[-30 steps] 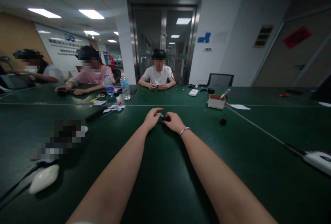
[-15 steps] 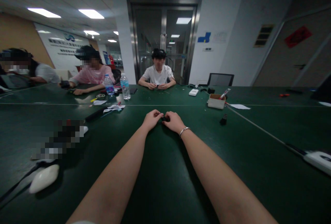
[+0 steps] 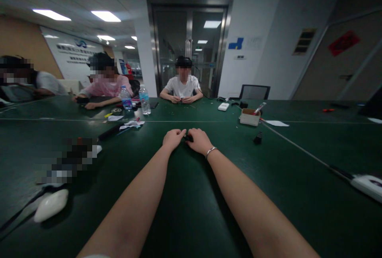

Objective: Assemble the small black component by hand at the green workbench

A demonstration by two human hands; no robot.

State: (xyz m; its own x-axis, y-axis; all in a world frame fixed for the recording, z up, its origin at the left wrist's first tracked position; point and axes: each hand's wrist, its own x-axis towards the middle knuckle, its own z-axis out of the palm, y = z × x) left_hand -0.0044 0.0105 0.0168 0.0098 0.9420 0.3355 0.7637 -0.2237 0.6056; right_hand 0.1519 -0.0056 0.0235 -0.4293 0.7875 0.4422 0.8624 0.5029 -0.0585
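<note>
Both hands meet over the green table (image 3: 185, 194), around a small black object (image 3: 188, 138) whose kind I cannot make out. My right hand (image 3: 200, 140), with a silver bangle (image 3: 211, 152) on its wrist, is closed on that object and hides most of it. Thumb and fingers of my left hand (image 3: 173, 139) are pressed together at the object's left end. Off to the right stands another small black piece (image 3: 258, 138), apart from both hands.
A small open box (image 3: 250, 118) and a white device (image 3: 223, 107) lie beyond my right hand. Water bottles (image 3: 145, 99), crumpled paper (image 3: 133, 124) and a white mouse-like object (image 3: 51, 205) are on the left. A person in white (image 3: 182, 87) sits opposite; two more people sit at left.
My hands have shifted slightly and the fingers have turned a little around the black object, which stays between them. The person in pink has moved a hand slightly.
</note>
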